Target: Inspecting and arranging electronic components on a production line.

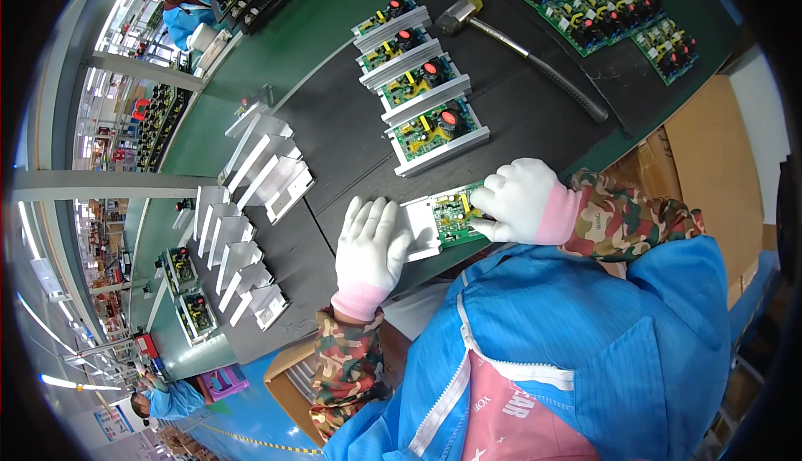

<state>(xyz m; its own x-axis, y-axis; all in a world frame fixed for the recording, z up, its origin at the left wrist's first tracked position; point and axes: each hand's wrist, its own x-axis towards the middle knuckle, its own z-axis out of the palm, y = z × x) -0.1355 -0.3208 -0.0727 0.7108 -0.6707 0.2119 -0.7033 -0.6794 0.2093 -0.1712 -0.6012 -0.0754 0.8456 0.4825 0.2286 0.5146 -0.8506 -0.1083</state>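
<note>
In front of me a green circuit board (452,217) with yellow parts lies partly in a silvery metal bracket (420,225), whose bare left end shows. My right hand (525,202), in a white glove with a pink cuff, closes its fingers on the board's right end and hides that part. My left hand (368,244), gloved alike, lies with fingers stretched out at the bracket's left end. Its thumb side seems to touch the bracket. Beyond them stands a row of several boards seated in metal brackets (434,132), each with a red-topped round part.
A hammer (535,58) lies on the black mat (334,127) at the far right. Several bare metal brackets (269,173) stand at the left. More circuit boards (585,10) fill the far right corner. An open carton (292,382) sits below the bench edge. Co-workers (188,1) are at the left.
</note>
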